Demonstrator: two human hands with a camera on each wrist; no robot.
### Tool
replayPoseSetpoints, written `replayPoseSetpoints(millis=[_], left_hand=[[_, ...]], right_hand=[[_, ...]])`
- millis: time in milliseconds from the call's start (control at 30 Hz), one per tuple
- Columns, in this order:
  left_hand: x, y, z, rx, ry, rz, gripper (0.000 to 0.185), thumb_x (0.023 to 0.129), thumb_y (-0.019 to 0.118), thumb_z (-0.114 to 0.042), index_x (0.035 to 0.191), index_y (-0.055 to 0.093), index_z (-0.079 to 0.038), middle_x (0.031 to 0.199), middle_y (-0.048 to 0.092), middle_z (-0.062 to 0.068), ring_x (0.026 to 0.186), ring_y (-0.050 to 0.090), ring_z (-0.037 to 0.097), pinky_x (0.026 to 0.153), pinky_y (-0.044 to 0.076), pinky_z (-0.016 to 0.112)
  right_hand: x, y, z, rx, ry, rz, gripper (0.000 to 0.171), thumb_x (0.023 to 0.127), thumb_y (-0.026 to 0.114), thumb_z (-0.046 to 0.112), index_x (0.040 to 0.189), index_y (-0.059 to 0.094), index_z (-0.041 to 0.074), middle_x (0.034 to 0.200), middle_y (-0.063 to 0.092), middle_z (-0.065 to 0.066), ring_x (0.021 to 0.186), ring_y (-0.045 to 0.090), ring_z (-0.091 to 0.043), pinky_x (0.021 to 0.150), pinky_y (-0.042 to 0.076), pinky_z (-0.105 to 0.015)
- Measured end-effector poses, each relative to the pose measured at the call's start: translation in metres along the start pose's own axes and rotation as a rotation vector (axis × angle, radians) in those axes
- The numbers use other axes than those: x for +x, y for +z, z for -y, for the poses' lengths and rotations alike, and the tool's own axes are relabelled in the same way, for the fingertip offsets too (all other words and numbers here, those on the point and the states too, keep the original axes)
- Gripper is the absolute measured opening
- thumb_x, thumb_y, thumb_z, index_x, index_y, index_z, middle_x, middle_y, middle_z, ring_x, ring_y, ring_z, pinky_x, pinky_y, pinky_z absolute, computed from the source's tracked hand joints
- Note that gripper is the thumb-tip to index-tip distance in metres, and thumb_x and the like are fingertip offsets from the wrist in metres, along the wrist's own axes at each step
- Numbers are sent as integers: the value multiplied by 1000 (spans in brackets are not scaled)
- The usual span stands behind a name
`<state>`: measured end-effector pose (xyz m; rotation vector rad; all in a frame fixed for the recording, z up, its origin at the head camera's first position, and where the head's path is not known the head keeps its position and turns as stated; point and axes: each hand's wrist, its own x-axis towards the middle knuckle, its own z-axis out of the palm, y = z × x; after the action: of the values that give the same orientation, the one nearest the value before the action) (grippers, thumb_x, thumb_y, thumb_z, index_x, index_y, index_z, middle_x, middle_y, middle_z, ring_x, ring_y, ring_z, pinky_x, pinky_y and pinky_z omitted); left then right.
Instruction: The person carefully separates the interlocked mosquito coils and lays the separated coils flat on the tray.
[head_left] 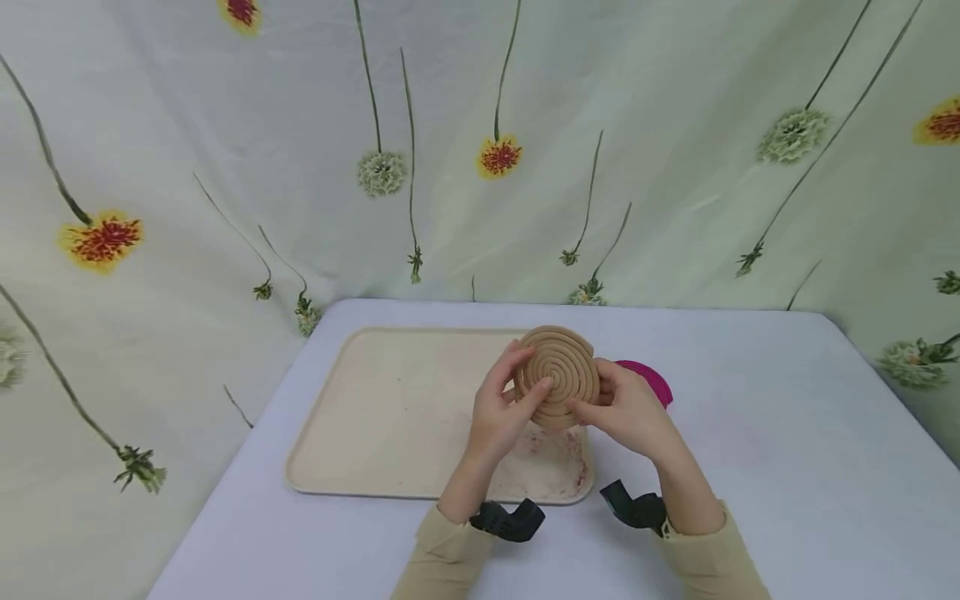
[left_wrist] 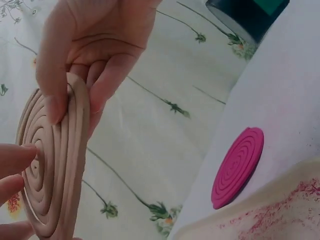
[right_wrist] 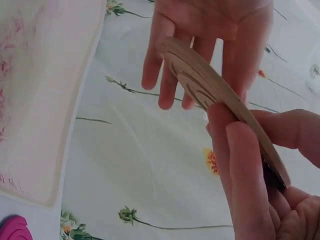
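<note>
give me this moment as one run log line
left hand: holds tan coiled disc | right hand: holds same disc | pink coiled disc: flat on table, beside tray | tray: reddish marks

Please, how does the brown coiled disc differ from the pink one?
The brown disc is held raised by the right hand; the pink disc lies on the white table. The brown disc is dull tan, whereas the pink disc is vivid magenta. Both are round, flat spirals.
</note>
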<state>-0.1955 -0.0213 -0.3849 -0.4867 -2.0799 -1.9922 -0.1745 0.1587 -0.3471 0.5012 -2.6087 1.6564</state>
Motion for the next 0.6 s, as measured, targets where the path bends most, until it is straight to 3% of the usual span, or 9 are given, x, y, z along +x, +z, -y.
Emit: replayPoseSetpoints(millis=[100,200,300,467,600], left_hand=[[-1,2,2,34,39,57,45,89,65,-11,132,52,-6,149,28,14,135,31,30,95,45,43],[-1,6,5,-34,58,115,49,90,61,-6,137,45,-5,151,24,14,134,31,30,95,45,43],[-2,10,6,-92,76,161,53,91,58,-1,141,39,-4,153,20,12,135,31,28,96,45,42],[-3,11,9,-54,93,154,49,95,54,-4,141,40,-6,151,23,12,136,28,25,102,39,43],[-3,12,15,6,129,107,44,96,52,-8,140,45,-8,137,36,12,127,36,24,100,39,46]], right_hand=[[-1,7,1,-74,-30,-52,41,81,74,15,114,54,-1,99,65,-13,84,65,-21,65,56,-28],[-3,9,2,-103,-51,-73,48,79,77,23,116,54,4,100,64,-9,83,63,-19,63,55,-27],[-7,8,3,-61,-70,-52,50,78,77,26,118,55,5,101,64,-8,83,63,-17,65,55,-28],[-11,11,3,39,-107,32,47,85,71,23,125,54,4,109,62,-10,93,63,-20,73,56,-27],[-12,17,3,101,-142,53,42,96,53,21,132,47,0,119,57,-16,104,59,-28,80,55,-33]])
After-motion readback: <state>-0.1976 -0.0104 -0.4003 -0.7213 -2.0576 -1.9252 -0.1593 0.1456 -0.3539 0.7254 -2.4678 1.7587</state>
